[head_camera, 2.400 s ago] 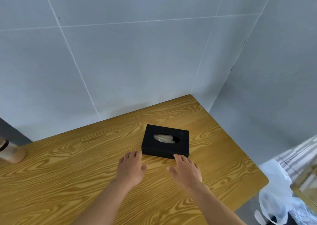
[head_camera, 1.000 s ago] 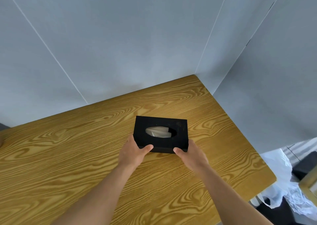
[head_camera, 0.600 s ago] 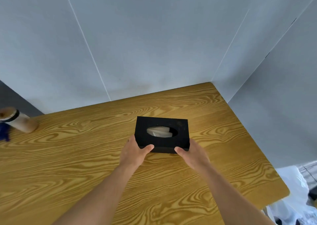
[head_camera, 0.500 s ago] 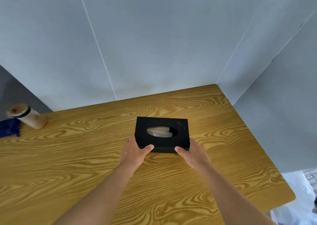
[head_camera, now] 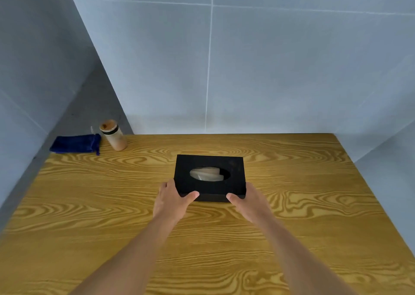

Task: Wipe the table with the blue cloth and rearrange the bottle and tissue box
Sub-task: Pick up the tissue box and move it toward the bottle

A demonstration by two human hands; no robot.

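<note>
A black tissue box (head_camera: 233, 166) with a white tissue in its oval opening sits near the middle of the wooden table (head_camera: 89, 204). My left hand (head_camera: 173, 200) grips its near left corner and my right hand (head_camera: 249, 202) grips its near right corner, thumbs on top. A tan bottle (head_camera: 113, 137) with a cork-coloured lid stands upright at the far left by the wall. The blue cloth (head_camera: 75, 144) lies folded just left of the bottle, at the table's far left corner.
Grey panelled walls close in the table at the back (head_camera: 269, 70) and on the left side (head_camera: 27, 70). Another grey wall stands off the right edge (head_camera: 393, 160).
My hands went from lying flat in front of the tissue box to gripping its near corners. The view has swung left, bringing the bottle and blue cloth into sight.
</note>
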